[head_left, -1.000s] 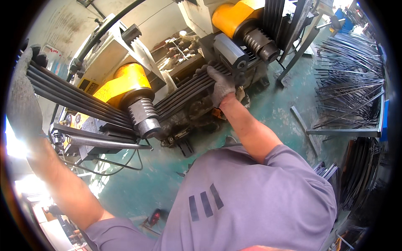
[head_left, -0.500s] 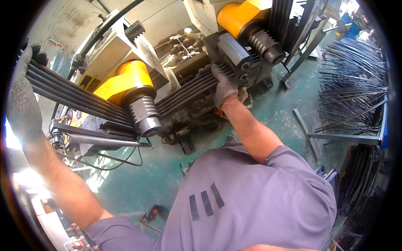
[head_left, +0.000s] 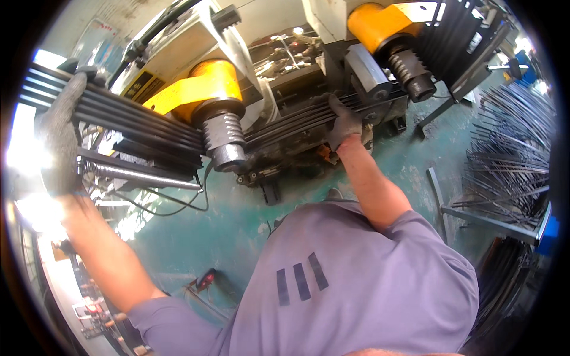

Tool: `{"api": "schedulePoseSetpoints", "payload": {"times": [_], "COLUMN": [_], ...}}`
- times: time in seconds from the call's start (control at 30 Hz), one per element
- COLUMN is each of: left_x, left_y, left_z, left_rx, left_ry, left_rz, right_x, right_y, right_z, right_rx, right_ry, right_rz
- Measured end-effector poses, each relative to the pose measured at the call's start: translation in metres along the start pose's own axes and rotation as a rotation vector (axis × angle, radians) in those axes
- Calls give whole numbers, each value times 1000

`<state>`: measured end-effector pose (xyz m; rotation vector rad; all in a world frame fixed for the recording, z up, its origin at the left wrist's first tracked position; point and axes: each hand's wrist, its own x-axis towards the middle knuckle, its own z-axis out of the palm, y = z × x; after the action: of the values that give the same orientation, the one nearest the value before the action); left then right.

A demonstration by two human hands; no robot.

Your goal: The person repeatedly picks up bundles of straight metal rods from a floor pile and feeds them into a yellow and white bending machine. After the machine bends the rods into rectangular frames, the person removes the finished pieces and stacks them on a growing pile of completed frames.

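Gloved left hand (head_left: 64, 121) sits further in along the dark bars (head_left: 148, 123) than a moment ago, clasping them with lengths jutting beyond it, while the gloved right hand (head_left: 345, 121) grips the same bars beside a grey steel block (head_left: 367, 71). Between the hands the bars pass behind a ridged roller (head_left: 222, 133); above, a yellow-and-black label (head_left: 141, 86) and a red-marked wall sheet (head_left: 98, 38) carry print too small for me to read.

Ridged roller (head_left: 223, 134) blocking bars (head_left: 145, 121), room over green floor (head_left: 175, 240)
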<state>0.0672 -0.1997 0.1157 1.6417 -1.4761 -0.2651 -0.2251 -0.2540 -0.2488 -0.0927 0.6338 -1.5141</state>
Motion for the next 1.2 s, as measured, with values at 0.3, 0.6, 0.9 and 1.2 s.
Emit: {"api": "schedulePoseSetpoints", "payload": {"times": [0.3,0.6,0.9,1.2], "left_x": [3,-5,-13,-56], "left_y": [-2,2,14,50], "left_z": [1,-9,-8,23], "left_rx": [-52,10,207,229], "left_ry": [-119,-76,-48,68], "left_rz": [37,-45,-29,-110], "right_x": [8,4,-1,-1], "right_y": [0,1,-1,1], "right_z": [-9,-8,-5,-7], "right_rx": [-5,-89,-102,-128], "right_ry": [-34,-80,-75,-35], "right_rz": [-84,-72,-5,92]}}
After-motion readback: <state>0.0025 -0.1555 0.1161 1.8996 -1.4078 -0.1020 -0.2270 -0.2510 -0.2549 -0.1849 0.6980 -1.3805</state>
